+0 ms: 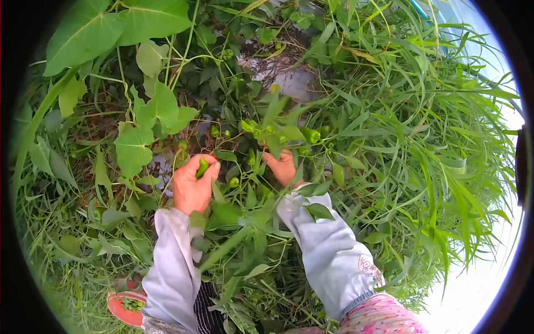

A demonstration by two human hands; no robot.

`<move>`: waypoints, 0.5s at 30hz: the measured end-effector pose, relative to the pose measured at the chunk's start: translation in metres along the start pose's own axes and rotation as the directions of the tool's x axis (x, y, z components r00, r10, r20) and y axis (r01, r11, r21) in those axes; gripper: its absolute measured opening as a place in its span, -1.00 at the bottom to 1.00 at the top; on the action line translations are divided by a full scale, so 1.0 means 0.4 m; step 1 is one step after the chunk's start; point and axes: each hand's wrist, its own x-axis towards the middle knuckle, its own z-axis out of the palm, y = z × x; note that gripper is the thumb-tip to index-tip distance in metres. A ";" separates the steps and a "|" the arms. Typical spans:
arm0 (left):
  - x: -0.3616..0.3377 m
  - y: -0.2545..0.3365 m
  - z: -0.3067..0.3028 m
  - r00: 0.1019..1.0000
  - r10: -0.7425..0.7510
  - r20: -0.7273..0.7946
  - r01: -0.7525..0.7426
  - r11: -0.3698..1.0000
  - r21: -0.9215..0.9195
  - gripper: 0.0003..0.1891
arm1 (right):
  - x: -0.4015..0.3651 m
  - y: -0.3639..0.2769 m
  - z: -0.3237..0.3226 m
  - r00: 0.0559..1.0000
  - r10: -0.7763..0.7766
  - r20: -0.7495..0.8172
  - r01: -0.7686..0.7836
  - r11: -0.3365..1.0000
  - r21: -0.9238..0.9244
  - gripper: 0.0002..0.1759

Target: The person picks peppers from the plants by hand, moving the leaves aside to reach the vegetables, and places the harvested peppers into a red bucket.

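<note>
My left hand (192, 183) is closed around a small green pepper (202, 167), which pokes up between thumb and fingers. To its right, my right hand (282, 168) reaches in among the leaves of a pepper plant (253, 197). Its fingers are curled together, and foliage hides what they grip. Several wrinkled green peppers (311, 135) hang just above the right hand. Another pepper (233, 182) hangs between the two hands. Pale sleeves cover both forearms.
A red-rimmed container (125, 317) with green peppers inside stands at the lower left. Tall grass (423, 145) crowds the right side. Broad-leaved vines (133, 145) spread over the left. Pale ground sheeting (295, 83) shows through at the top.
</note>
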 end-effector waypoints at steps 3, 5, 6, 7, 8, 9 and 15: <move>0.062 -0.017 0.027 0.930 -0.344 0.128 0.367 0.879 -0.305 -0.88 | -0.020 0.007 0.018 0.996 0.081 -0.049 -0.081 0.997 0.000 -0.62; 0.095 -0.014 0.064 0.888 -0.423 0.181 0.460 0.801 -0.384 -0.85 | -0.025 0.008 0.021 0.978 0.206 -0.018 -0.206 0.978 0.027 -0.58; 0.120 -0.018 0.086 0.882 -0.428 0.199 0.472 0.797 -0.377 -0.85 | -0.026 0.008 0.018 0.964 0.266 -0.003 -0.265 0.963 0.036 -0.56; 0.145 -0.027 0.107 0.877 -0.430 0.216 0.481 0.792 -0.375 -0.84 | -0.025 0.023 0.013 0.982 0.186 0.038 -0.184 0.982 -0.050 -0.56; 0.164 -0.041 0.123 0.864 -0.411 0.290 0.501 0.758 -0.418 -0.83 | -0.023 0.035 0.012 0.990 0.110 0.085 -0.098 0.986 -0.134 -0.56; 0.181 -0.055 0.140 0.850 -0.384 0.362 0.521 0.720 -0.459 -0.83 | -0.025 0.044 0.007 0.994 -0.002 0.109 0.028 0.970 -0.243 -0.56; 0.246 -0.093 0.227 0.896 -0.227 0.383 0.394 0.803 -0.447 -0.66 | -0.017 0.092 0.027 0.995 0.096 0.005 -0.091 0.926 0.365 -0.56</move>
